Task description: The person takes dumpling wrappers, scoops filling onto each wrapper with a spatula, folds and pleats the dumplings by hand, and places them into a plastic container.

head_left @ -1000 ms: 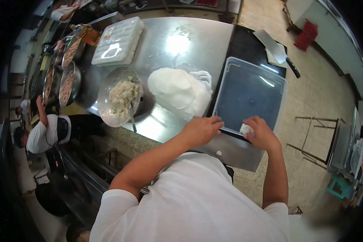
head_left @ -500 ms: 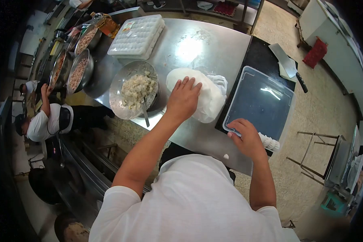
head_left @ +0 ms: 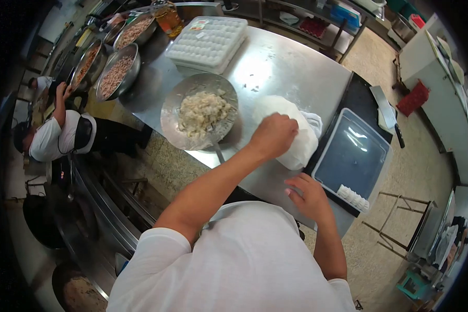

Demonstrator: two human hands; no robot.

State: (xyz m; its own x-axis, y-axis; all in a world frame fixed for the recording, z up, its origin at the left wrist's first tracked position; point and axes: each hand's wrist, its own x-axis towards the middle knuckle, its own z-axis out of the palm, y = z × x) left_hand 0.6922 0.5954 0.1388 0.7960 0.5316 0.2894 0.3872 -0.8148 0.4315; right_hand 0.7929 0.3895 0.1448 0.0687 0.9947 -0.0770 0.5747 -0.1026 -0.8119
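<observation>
A large white mound, its right edge by a crumpled cloth [head_left: 313, 122], lies on the steel table [head_left: 317, 62]. My left hand [head_left: 275, 136] is closed over the front of the white mound [head_left: 300, 151]; what its fingers grip, if anything, is hidden. Over the table edge, left of the clear plastic tray [head_left: 351, 151], my right hand [head_left: 308, 196] is open with its fingers apart and holds nothing. Small white pleated pieces [head_left: 353, 197] sit in a row at the tray's near right corner. Left of the mound stands a bowl of pale chopped filling [head_left: 203, 113] with a utensil handle sticking out.
A cleaver [head_left: 384, 108] rests beyond the tray. Stacked white plastic boxes [head_left: 208, 42] stand behind the bowl. Metal bowls of chopped food [head_left: 118, 75] and a bottle of yellow liquid [head_left: 167, 20] are at the back left. A co-worker [head_left: 65, 135] stands at the left.
My left hand has gone from the tray's edge to the mound and its spread fingers have closed. My right hand has let go of the white piece and moved left, out of the tray.
</observation>
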